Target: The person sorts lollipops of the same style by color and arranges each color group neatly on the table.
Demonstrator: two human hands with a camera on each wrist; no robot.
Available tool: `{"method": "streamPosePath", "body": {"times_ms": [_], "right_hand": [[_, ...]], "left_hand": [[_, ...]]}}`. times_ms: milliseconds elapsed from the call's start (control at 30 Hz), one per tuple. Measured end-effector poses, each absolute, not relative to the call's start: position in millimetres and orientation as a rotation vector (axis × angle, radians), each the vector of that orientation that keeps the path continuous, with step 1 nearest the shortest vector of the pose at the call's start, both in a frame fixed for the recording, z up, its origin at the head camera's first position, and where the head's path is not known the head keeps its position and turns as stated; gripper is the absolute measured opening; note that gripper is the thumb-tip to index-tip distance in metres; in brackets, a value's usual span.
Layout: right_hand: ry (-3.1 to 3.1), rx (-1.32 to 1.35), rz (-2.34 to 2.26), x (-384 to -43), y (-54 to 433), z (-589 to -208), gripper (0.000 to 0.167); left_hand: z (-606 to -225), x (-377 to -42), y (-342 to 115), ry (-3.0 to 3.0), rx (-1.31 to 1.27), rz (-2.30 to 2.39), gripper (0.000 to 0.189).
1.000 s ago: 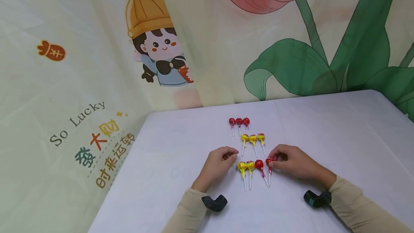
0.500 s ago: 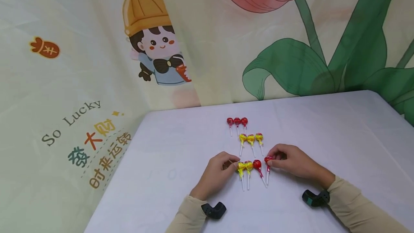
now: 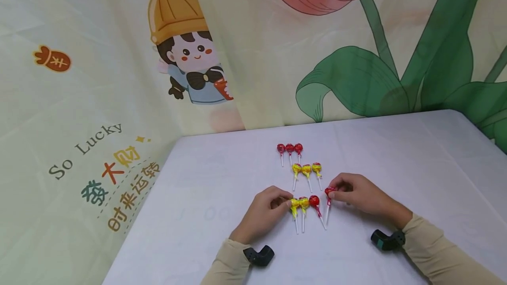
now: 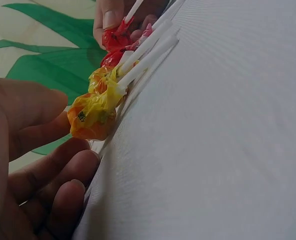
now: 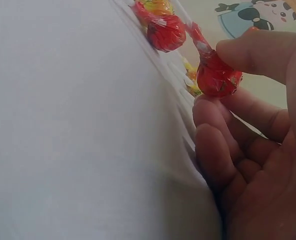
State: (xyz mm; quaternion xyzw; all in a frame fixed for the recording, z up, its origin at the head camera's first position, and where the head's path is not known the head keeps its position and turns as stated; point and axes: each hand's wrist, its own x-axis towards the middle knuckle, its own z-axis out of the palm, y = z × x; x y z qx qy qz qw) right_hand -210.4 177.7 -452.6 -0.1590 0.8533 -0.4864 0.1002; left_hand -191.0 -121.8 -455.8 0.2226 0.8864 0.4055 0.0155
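My right hand (image 3: 356, 192) pinches a red lollipop (image 5: 217, 75) by its wrapped head between thumb and fingers, its white stick pointing toward me. In the head view my left hand (image 3: 263, 212) is at the head of the leftmost yellow lollipop (image 3: 294, 204) of the near row, fingers loosely bent. In the left wrist view its thumb looks slightly apart from that yellow head (image 4: 92, 117), and a fingertip is hidden behind it. Between the hands lie another yellow lollipop (image 3: 303, 203) and a red lollipop (image 3: 314, 201).
Farther back on the white table (image 3: 222, 166) lie a row of three yellow lollipops (image 3: 306, 170) and, behind it, three red lollipops (image 3: 290, 148). A printed curtain (image 3: 261, 56) hangs along the table's far edge. Each wrist carries a black device (image 3: 259, 256).
My left hand has come forward to the leftmost yellow lollipop's head. The right hand has raised its red lollipop a little and shifted it slightly away from me.
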Motion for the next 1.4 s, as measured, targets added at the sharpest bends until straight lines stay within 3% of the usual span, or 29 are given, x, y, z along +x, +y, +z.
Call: {"method": "streamPosePath", "body": {"times_ms": [667, 1400], "right_hand": [[2.434, -0.504, -1.507, -227.4, 178.4, -440.0, 0.028], [2.539, -0.453, -1.518, -265.5, 187.1, -427.8, 0.042]], "left_hand": [[-463.4, -194.4, -126.3, 2.737, 0.745, 1.240, 0.029], [-461.9, -190.9, -123.5, 2.753, 0.701, 1.238, 0.025]]}}
